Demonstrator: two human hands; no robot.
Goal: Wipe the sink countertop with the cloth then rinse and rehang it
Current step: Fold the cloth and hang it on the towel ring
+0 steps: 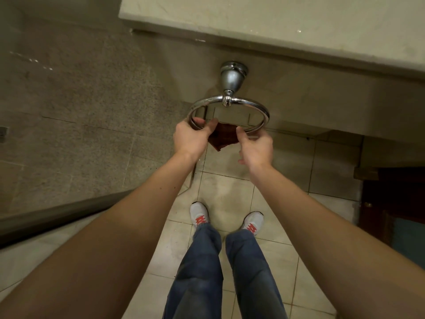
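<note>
Head view: your left hand [190, 139] and right hand [255, 146] each pinch an edge of the cloth [224, 137], draped over the towel ring [263, 111] below the counter [276, 24]. Taking down or rehanging, you can't tell; next needs both grips steady.

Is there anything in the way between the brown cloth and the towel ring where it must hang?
Nothing visible stands in the way. The cloth is already at the near rim of the towel ring, held there by the left hand, with the right hand touching its other edge.
</note>
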